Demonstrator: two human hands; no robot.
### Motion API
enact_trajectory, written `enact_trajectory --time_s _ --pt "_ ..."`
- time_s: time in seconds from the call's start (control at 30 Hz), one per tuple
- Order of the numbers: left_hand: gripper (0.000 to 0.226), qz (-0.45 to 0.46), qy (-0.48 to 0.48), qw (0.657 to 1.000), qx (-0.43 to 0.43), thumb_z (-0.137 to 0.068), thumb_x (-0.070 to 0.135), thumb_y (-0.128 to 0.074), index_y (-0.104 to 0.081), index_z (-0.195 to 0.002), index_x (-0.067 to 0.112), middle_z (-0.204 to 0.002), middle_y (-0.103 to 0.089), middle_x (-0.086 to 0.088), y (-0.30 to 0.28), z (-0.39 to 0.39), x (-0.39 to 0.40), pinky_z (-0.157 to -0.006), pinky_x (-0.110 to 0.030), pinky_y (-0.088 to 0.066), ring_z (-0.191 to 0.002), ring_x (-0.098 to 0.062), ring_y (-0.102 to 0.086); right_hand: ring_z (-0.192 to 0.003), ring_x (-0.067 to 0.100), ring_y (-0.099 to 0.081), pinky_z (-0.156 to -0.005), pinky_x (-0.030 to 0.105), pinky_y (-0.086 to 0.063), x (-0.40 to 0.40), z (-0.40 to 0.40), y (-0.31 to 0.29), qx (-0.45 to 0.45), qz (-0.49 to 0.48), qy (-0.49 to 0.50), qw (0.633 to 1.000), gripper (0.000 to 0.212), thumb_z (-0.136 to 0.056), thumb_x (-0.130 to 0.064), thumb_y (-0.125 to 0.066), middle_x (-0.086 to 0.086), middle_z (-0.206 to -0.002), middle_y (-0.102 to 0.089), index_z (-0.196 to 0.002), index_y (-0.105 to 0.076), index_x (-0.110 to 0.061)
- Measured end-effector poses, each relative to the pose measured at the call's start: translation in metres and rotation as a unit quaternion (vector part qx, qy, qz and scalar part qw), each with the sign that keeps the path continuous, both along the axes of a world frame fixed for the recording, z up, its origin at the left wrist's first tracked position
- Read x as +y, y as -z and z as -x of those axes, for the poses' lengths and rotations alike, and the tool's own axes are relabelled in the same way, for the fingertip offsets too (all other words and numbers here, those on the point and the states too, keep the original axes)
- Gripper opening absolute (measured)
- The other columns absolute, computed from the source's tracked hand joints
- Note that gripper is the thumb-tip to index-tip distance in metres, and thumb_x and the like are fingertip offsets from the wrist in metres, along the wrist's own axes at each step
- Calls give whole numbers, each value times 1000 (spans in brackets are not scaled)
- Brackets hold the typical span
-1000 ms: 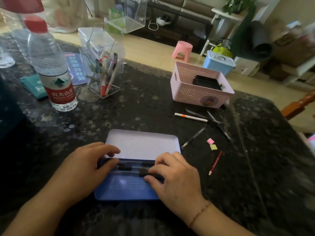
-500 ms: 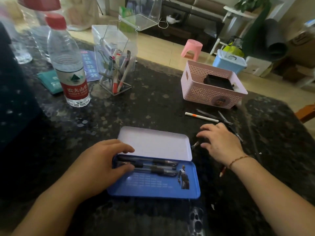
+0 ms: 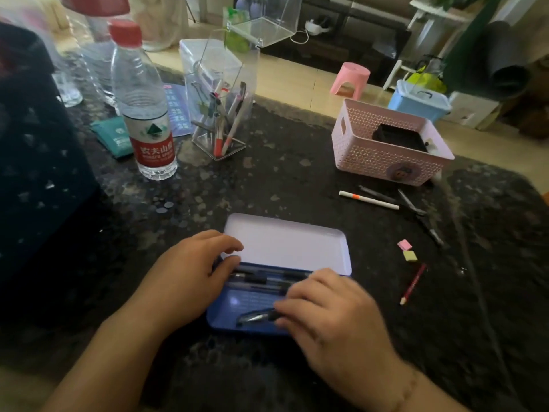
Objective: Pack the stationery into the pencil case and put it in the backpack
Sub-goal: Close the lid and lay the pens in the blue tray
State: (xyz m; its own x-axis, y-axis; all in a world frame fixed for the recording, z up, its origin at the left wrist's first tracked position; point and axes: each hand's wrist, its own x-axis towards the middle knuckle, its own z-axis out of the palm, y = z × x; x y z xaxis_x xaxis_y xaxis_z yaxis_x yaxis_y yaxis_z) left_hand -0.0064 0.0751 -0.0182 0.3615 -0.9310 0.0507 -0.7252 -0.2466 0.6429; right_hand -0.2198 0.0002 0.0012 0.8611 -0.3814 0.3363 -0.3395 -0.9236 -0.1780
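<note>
right hand (image 3: 335, 319) laying dark pen (image 3: 257, 317) in pencil case (image 3: 237, 304), left hand (image 3: 190, 275) steadying

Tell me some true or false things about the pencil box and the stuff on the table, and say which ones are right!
1. The pencil case is open, with its white lid tipped back. True.
2. The right hand is putting a dark pen into the case. True.
3. The red pencil is already inside the case. False: it lies on the table, to the right of the case.
4. The water bottle has a blue cap. False: its cap is red.
5. Two small erasers, pink and yellow, lie near the red pencil. True.
6. The pink basket is empty. False: something black sits in it.
</note>
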Motion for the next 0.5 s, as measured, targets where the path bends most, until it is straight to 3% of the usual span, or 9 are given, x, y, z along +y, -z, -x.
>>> enact_trajectory --time_s 0.2,0.33,0.43,0.5 --pt "24 3 -1 1000 6 -85 36 -63 -64 -109 37 -91 -54 25 -1 3 1 -67 -24 -49 -79 1 -56 -67 12 -53 -55 27 -40 5 -33 15 62 -6 5 998 17 -78 -43 -65 -10 -74 -62 -74 -72 -28" --pt "27 3 12 1000 16 -82 35 -66 -62 -108 39 -97 -54 26 -2 2 1 -64 -20 -44 -78 5 -55 -60 13 -54 -50 28 -46 2 -44 16 33 -47 46 997 18 -71 -42 -72 -7 -67 -62 -67 -68 -25" --pt "28 -4 26 999 25 -78 38 -69 -61 -104 44 -105 -55 27 -2 1 1 -66 -22 -46 -78 5 -56 -61 12 -54 -50 25 -43 0 -44 16 16 -63 65 996 23 -71 -47 -72 -7 -67 -63 -71 -65 -26" --pt "27 -4 29 999 26 -77 41 -69 -58 -99 50 -108 -54 29 -2 0 2 -71 -26 -50 -79 5 -57 -65 13 -55 -53 30 -47 -2 -37 11 22 -60 49 997 29 -78 -55 -63 -7 -73 -64 -80 -66 -27"
